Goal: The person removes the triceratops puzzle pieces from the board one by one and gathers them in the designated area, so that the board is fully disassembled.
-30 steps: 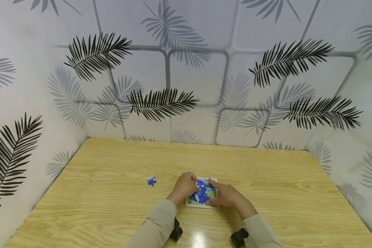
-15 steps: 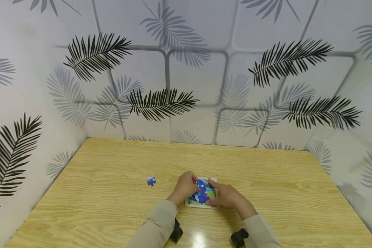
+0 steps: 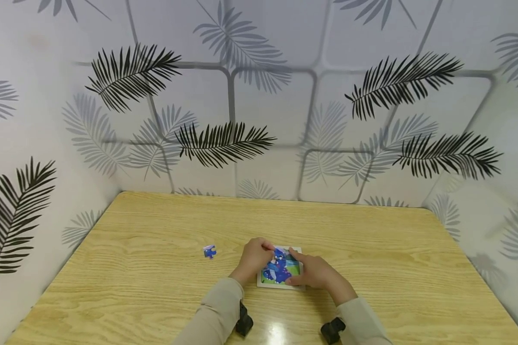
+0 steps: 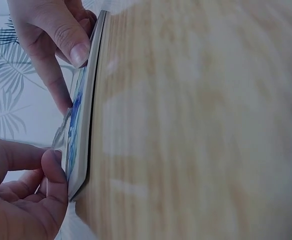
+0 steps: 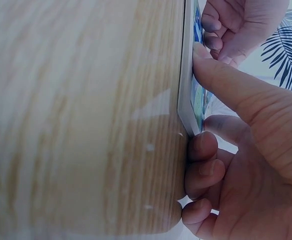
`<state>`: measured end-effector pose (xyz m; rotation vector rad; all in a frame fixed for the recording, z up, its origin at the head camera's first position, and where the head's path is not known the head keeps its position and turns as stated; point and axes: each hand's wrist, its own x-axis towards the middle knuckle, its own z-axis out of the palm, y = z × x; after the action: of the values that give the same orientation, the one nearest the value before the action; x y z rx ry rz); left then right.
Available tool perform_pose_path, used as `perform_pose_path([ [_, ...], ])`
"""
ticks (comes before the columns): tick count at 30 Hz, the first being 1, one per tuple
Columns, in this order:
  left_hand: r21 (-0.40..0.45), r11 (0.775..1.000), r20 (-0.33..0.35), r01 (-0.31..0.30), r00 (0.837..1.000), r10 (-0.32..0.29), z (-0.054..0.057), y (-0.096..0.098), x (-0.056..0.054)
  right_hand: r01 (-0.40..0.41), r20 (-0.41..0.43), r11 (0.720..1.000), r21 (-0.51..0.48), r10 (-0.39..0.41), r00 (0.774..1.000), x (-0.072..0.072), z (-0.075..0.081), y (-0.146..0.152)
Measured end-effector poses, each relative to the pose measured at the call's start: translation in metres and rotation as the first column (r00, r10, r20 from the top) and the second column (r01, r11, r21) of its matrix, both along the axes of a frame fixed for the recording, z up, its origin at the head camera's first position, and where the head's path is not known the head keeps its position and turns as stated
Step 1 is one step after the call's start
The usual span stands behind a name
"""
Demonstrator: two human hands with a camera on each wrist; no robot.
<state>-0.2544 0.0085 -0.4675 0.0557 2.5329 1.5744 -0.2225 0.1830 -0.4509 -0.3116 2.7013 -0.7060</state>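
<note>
A jigsaw puzzle [image 3: 280, 275] in a white-edged tray lies on the table, its picture a blue cartoon animal on green. My left hand [image 3: 255, 258] is at the tray's upper left. In the left wrist view, its thumb and finger pinch a puzzle piece [image 4: 60, 132], tilted up from the puzzle's surface. From the right side, my right hand [image 3: 318, 272] holds the tray, thumb over the near part and index finger at the far part. Its other fingers [image 5: 206, 170] curl beside the tray edge in the right wrist view.
A loose blue puzzle piece [image 3: 209, 251] lies on the wooden table [image 3: 155, 287], left of the tray. Behind the table stands a wall [image 3: 267, 167] with leaf patterns. Dark wrist cameras [image 3: 333, 330] sit at both sleeves.
My left hand has drawn slightly up and left, and its fingers uncover more of the puzzle's left side. The right hand keeps its place on the tray.
</note>
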Motion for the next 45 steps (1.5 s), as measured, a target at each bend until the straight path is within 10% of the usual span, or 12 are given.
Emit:
perform_pose_path([
  [23, 0.282, 0.959, 0.111, -0.032, 0.994, 0.001, -0.003, -0.031, -0.006, 0.000, -0.011, 1.000, 0.021, 0.001, 1.000, -0.001, 0.000, -0.002],
  [45, 0.185, 0.969, 0.107, -0.163, 0.984, 0.145, 0.011, -0.092, -0.021, 0.004, -0.017, 1.000, 0.006, -0.003, 1.000, 0.000, -0.002, -0.003],
])
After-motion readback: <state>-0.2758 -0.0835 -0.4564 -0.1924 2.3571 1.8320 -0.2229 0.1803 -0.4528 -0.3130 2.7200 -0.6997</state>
